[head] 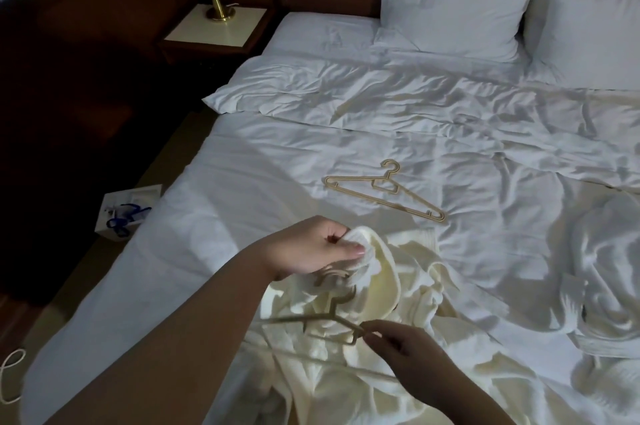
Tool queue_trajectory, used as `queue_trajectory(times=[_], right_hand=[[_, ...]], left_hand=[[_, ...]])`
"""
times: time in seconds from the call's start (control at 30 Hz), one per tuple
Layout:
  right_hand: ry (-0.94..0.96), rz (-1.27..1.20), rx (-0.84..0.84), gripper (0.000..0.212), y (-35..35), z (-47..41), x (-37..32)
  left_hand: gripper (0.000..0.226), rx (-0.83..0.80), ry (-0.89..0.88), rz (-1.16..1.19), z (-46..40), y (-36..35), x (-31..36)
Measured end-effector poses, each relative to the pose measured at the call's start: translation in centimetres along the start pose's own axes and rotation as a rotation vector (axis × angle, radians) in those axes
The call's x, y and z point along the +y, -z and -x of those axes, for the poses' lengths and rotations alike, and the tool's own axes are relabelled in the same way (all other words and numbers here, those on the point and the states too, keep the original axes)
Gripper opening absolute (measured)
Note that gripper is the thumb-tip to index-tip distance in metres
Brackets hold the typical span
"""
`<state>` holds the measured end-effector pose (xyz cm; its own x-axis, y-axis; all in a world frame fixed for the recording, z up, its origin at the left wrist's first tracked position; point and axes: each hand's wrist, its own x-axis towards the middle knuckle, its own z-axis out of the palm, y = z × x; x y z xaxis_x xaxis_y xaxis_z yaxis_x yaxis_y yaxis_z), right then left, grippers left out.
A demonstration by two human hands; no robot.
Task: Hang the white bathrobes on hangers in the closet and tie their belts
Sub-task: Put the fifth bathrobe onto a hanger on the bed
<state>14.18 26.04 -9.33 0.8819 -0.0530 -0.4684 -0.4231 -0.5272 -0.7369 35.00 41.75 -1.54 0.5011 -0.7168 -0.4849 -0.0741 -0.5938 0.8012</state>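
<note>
Two hangers are in view: one (384, 191) lies free on the bed (242, 154), far of the hands, and another (332, 317) is being fitted into a white bathrobe (391, 289) heaped at the near edge. The robe's collar is pinched in the left hand (311, 246); the hanger's right end is pinched by the right hand (405, 348). A second robe (609, 272) is bunched at right. Next, by judgement, the hanger's arm must be slid into a shoulder. No closet is seen.
</note>
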Motion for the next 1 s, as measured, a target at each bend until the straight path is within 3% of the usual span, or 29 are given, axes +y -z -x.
queue_trajectory(times=[0.07, 0.2, 0.27, 0.37, 0.47, 0.6, 0.67, 0.77, 0.9, 1.0], right_hand=[[-0.056, 0.102, 0.108, 0.009, 1.3, -0.1, 0.0], [0.080, 0.195, 0.392, 0.090, 4.9, -0.1, -2.3], [0.242, 0.228, 0.451, 0.115, 6.8, -0.7, -5.3], [0.370, 0.244, 0.357, 0.130, 9.1, -2.9, -9.3], [0.218, 0.154, 0.178, 0.132, 10.6, -5.2, -10.2], [0.213, -0.009, 0.057, 0.144, 8.4, -6.5, -8.6], [0.177, 0.020, 0.043, 0.151, 6.4, -6.5, -7.1], [0.100, 0.166, 0.050, 0.134, 3.1, -7.0, -4.0], [0.089, 0.183, 0.181, 0.061, 1.0, -8.3, -2.4], [0.188, 0.158, 0.256, 0.034, 1.8, -8.2, -3.3]], left_hand=[[0.053, 0.044, -0.070, -0.148, -0.1, 0.3, 0.6], [0.039, 0.013, -0.170, -0.275, 0.2, 0.4, 2.6], [0.028, 0.003, -0.239, -0.303, 0.2, 0.4, 3.7], [0.017, -0.009, -0.275, -0.252, 0.3, 0.4, 5.3], [0.020, 0.013, -0.324, -0.231, 0.2, 0.5, 5.1], [0.009, 0.091, -0.286, -0.192, 0.2, 0.8, 3.0], [0.010, 0.136, -0.305, -0.175, 0.3, 0.9, 2.4], [0.011, 0.164, -0.331, -0.190, 0.3, 0.7, 1.5], [0.011, 0.206, -0.327, -0.153, 0.0, 0.5, 0.6], [0.011, 0.235, -0.318, -0.062, 0.3, 1.2, 0.6]])
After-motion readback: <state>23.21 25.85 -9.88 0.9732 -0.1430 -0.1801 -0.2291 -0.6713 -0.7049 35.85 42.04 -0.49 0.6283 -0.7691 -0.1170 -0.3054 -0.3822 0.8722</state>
